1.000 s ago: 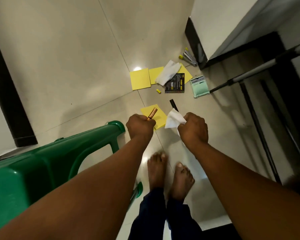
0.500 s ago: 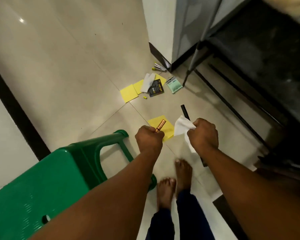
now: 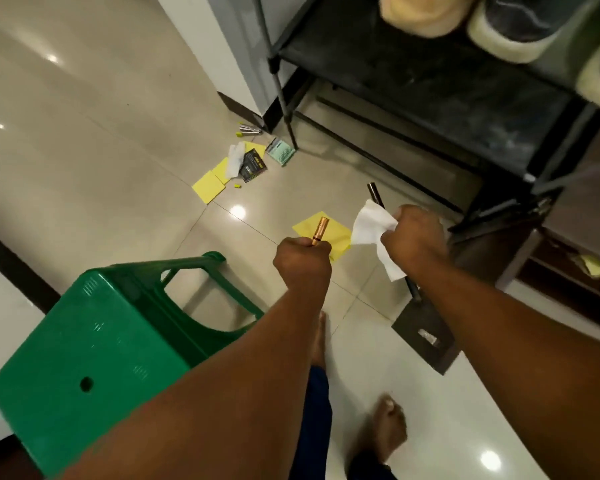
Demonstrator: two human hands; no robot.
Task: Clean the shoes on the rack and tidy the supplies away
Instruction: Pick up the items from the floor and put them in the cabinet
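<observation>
Now the view has swung up and to the right since a moment ago: the shoe rack (image 3: 440,81), only a corner before, fills the upper right, and one bare foot has stepped forward. Nearest, a green plastic stool (image 3: 94,351) stands at the person's left. Above it the left hand (image 3: 303,263) is fisted tight around a copper-coloured tube (image 3: 320,231), whose top pokes up out of the fist. Just beside it, the right hand (image 3: 414,240) has its fingers pinched closed on a crumpled white wipe (image 3: 371,226), with a dark stick (image 3: 374,192) showing past it. Below the hands a yellow cloth (image 3: 336,235) lies on the tile. Farther off, near the wall corner, sit more yellow cloths (image 3: 208,187), a black packet (image 3: 253,165) and a green brush (image 3: 280,152). On the rack's upper shelf rest pale-soled shoes (image 3: 506,22).
</observation>
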